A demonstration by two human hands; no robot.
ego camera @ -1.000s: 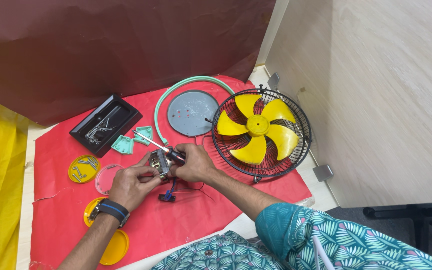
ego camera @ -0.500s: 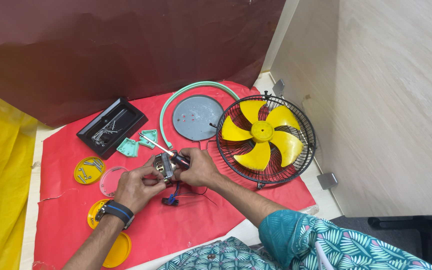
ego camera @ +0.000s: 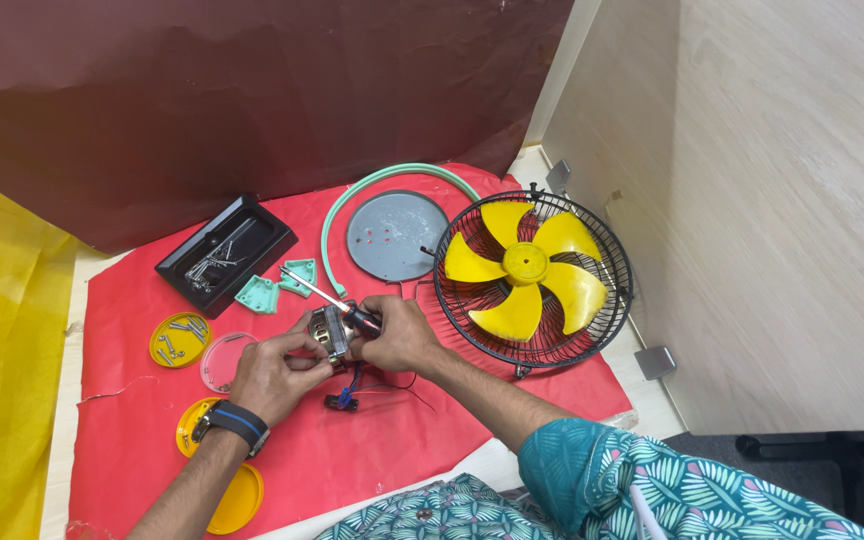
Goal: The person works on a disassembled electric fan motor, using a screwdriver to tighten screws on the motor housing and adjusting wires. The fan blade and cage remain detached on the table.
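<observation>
— Grip first: what has each hand got?

— Left hand (ego camera: 274,372) is closed round the small fan motor (ego camera: 330,333), fingers curled under its metal body, holding it up off the red mat (ego camera: 132,400). Right hand (ego camera: 399,335) is closed round the dark handle of a screwdriver (ego camera: 337,305), whose shaft runs out toward ten o'clock, past the top of the motor.

— Anything different from a second ago?

— Very little in the hands. Both were already clamped on the same two things in the head view a second ago, and they still are. The picture has shifted a touch, so the fan slid slightly in the frame, but that reads as the head moving. I judge the screw work on the motor is carrying on, not starting or finishing.

— Where does the motor sit against the grip?

— Between the two hands, touching both: at about one o'clock from the left hand and nine o'clock from the right. Red and blue wires (ego camera: 352,385) hang from it down to a small black part on the mat at six o'clock.

— And round about?

— Black wire fan guard with yellow blades (ego camera: 524,265) at three o'clock, near the right forearm. Grey round plate (ego camera: 392,235) and a mint-green ring (ego camera: 392,175) at twelve. Two mint brackets (ego camera: 272,287) just beyond the screwdriver tip. Black tray (ego camera: 227,255) at ten, a yellow lid holding screws (ego camera: 179,339) at nine, a clear pink lid (ego camera: 220,362) just beside the left hand.
</observation>
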